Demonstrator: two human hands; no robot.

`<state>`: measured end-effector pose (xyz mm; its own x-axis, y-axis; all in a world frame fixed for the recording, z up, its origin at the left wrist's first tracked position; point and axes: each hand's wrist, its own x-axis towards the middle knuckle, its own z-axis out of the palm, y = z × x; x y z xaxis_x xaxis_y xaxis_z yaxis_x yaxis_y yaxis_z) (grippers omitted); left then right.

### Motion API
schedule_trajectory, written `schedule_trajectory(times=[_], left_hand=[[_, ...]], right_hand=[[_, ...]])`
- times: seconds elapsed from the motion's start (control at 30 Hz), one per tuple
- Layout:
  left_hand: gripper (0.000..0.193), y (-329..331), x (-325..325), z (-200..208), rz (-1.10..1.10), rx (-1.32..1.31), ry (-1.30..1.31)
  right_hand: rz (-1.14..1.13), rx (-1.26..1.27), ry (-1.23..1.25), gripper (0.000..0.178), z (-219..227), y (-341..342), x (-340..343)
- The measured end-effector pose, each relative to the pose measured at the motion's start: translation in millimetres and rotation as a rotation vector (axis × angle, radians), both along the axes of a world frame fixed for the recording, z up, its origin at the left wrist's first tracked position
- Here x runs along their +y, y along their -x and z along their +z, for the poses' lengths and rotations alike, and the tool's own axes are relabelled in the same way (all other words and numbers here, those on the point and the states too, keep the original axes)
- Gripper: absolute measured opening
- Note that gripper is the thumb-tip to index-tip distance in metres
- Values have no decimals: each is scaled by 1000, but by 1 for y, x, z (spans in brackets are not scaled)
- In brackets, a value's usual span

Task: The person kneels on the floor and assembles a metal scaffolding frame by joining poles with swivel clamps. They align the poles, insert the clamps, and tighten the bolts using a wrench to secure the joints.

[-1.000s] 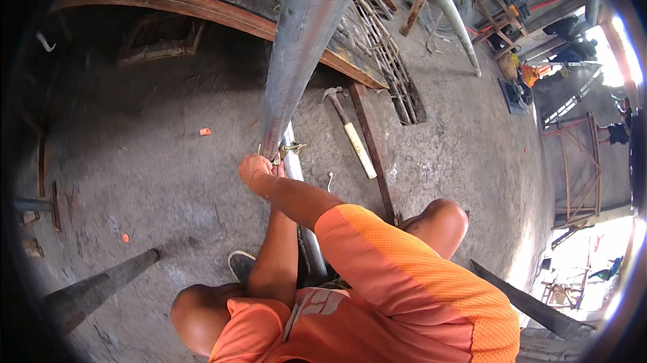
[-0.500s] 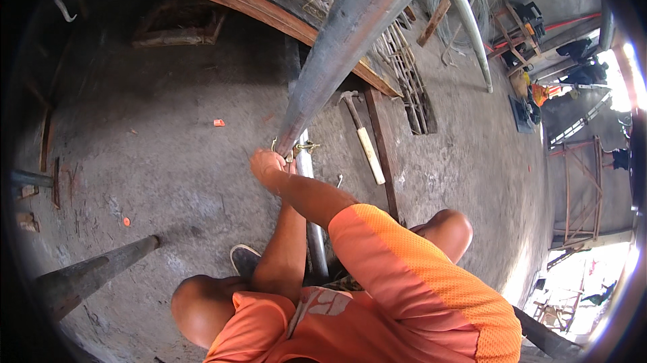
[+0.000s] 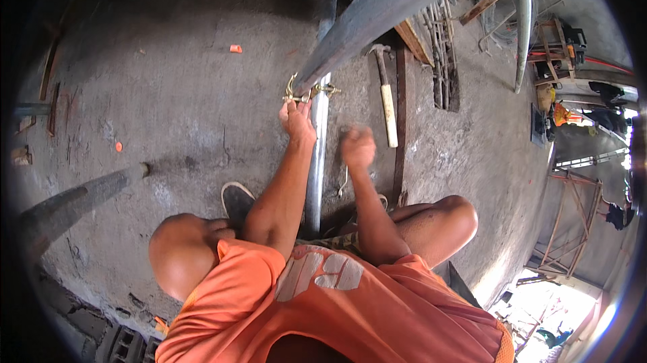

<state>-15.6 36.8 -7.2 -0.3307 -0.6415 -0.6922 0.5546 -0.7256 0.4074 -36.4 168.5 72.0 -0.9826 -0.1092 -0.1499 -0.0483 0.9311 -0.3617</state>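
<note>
You have a rough grey concrete floor (image 3: 175, 86) spreading all around you, blotched with paler scuffs. Toward your upper left it sinks into deep shadow, while on your right a strip of sunlight (image 3: 497, 273) lies across it. Just past that strip, at the lower right, you have a bright opening (image 3: 537, 306) washed out by daylight. Farther up that side you see a slim wooden frame (image 3: 585, 230) and a coil of wire (image 3: 500, 26). Hollow blocks (image 3: 125, 346) sit at your lower left.
</note>
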Motion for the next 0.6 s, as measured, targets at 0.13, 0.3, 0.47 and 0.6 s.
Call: schedule_trajectory(times=[0.13,0.3,0.47,0.6], left_hand=[[52,0,0,-2,2,43,21],[53,-1,-2,2,-20,35,-53],[53,-2,-1,6,-13,5,-22],[52,-1,0,7,-18,10,-17]], right_hand=[[-46,-97,-48,38,-53,-12,72],[128,-69,-54,31,-86,-26,82],[141,-122,-11,27,-63,-10,71],[-180,-561,747,19,-10,4,53]])
